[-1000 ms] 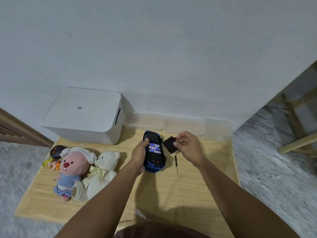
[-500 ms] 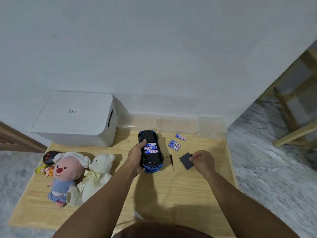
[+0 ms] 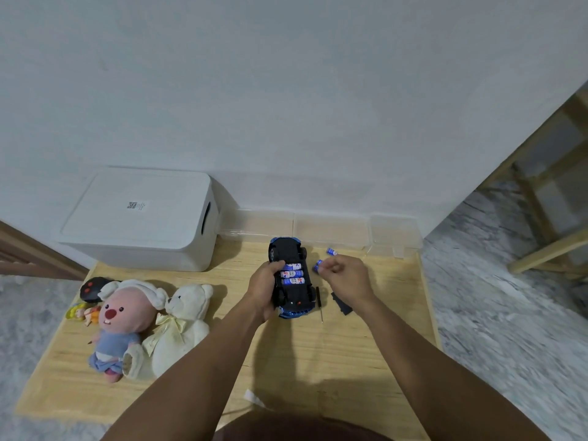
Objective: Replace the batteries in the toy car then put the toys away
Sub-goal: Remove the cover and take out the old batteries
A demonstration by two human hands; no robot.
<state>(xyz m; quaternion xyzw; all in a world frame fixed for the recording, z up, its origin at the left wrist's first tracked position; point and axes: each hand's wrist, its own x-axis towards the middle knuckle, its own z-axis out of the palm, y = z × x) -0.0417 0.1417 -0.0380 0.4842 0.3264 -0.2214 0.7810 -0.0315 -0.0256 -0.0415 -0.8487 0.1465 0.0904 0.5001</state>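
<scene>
low wooden desk (image 3: 286,361) against a white wall. your left hand (image 3: 264,289) grips the car (image 3: 291,278) belly-up so the three batteries in it (image 3: 292,274) face you. right hand (image 3: 345,276) is curled over the spare batteries (image 3: 319,265), can't tell if it's pinching one. cover (image 3: 342,305) and screwdriver (image 3: 319,302) sit parked right beside the car for later.

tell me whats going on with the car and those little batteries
A person is changing batteries in a blue and black toy car that lies upside down on the pale wooden table. The left hand holds the car steady; three blue and white batteries sit in its open compartment. The right hand reaches over loose blue batteries beside the car. The flat black battery cover and a thin black screwdriver lie on the table.
</scene>
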